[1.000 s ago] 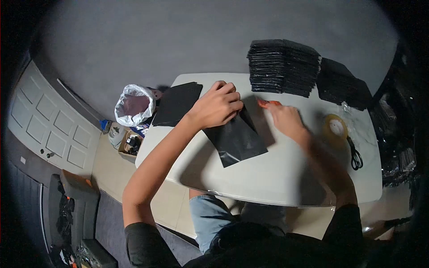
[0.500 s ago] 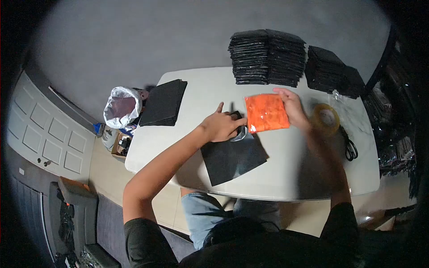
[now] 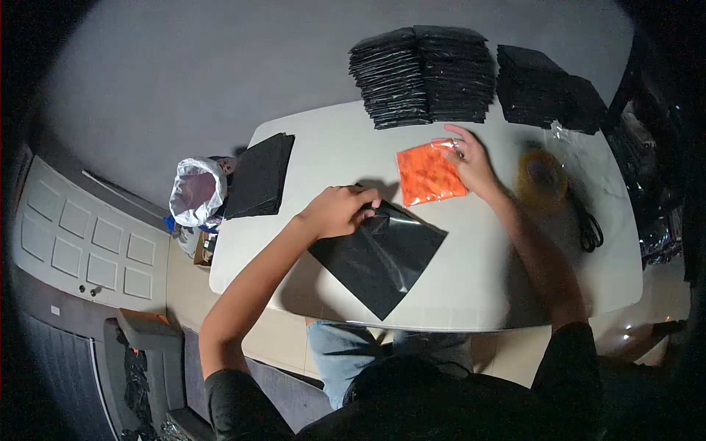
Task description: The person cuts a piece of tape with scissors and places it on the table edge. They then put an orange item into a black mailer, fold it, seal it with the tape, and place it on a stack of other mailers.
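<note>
My left hand (image 3: 344, 211) pinches the upper edge of a black plastic bag (image 3: 386, 253), whose lower corner points toward the table's front edge. To its right, my right hand (image 3: 471, 162) is at the upper right of an orange packet in clear, shiny wrapping (image 3: 430, 176). The thumb and fingers of that hand close on the packet's corner, with one finger stretched out. The orange packet is just above the black bag's upper right edge.
Tall stacks of black packets (image 3: 423, 77) and lower stacks (image 3: 540, 88) stand along the back of the white table (image 3: 471, 294). A tape roll (image 3: 543, 178) and a black cable (image 3: 590, 229) lie right. Black sheets (image 3: 259, 176) and a silver-lined bin (image 3: 197, 191) are left.
My left hand has lifted the black bag's edge and moved slightly left, turning the bag. My right hand has shifted over the orange packet's corner. The camera view has shifted a little.
</note>
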Tool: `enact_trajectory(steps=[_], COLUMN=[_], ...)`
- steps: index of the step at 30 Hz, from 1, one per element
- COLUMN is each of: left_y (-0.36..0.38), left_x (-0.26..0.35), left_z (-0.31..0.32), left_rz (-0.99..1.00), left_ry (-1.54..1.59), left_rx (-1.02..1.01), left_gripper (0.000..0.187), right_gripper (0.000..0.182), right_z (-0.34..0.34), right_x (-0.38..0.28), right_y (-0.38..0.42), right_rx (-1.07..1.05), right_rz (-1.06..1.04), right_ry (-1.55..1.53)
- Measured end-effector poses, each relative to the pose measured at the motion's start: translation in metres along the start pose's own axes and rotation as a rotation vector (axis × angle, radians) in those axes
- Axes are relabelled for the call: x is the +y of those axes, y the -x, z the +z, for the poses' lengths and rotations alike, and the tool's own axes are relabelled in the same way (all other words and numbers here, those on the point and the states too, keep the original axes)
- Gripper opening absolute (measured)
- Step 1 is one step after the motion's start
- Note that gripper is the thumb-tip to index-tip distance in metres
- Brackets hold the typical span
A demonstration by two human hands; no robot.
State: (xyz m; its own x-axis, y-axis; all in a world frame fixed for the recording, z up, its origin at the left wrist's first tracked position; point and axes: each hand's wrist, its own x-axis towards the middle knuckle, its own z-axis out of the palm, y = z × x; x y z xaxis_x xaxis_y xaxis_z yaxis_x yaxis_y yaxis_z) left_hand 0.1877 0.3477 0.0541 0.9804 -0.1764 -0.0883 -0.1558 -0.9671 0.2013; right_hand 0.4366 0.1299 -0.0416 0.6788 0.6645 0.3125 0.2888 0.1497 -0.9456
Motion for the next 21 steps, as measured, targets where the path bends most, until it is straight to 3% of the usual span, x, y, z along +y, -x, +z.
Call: enact_trajectory(steps=[3,9,12,15,21], left_y=[-0.001,-0.007,-0.006,-0.005,-0.012], left_x=[0.005,0.009,0.007,0.007,0.019], left_z=[-0.006,-0.001,-0.003,-0.009,-0.023], left_rz=[-0.007,0.128,0.106,0.085,0.006], left_ry=[0.14,0.205,0.222,0.31,0.369], left_rx=[-0.043,-0.006,-0.004,0.024,0.394], left_gripper=[0.018,0.018,0.021,0.012,0.012], right_gripper=[0.053,0.053,0.052,0.052,0.05], right_z=[0.005,0.021,0.028,0.033,0.054], right_x=[-0.003,-0.015,-0.008,-0.013,-0.034], right_y=[0.0,0.002,0.004,0.007,0.022], right_rx=[0.097,0.082,-0.006,-0.061,-0.232], right_rz=[-0.029,0.063,0.006,-0.007,0.147], right_ry=[-0.216,-0.448,-0.298,-0.321,-0.376])
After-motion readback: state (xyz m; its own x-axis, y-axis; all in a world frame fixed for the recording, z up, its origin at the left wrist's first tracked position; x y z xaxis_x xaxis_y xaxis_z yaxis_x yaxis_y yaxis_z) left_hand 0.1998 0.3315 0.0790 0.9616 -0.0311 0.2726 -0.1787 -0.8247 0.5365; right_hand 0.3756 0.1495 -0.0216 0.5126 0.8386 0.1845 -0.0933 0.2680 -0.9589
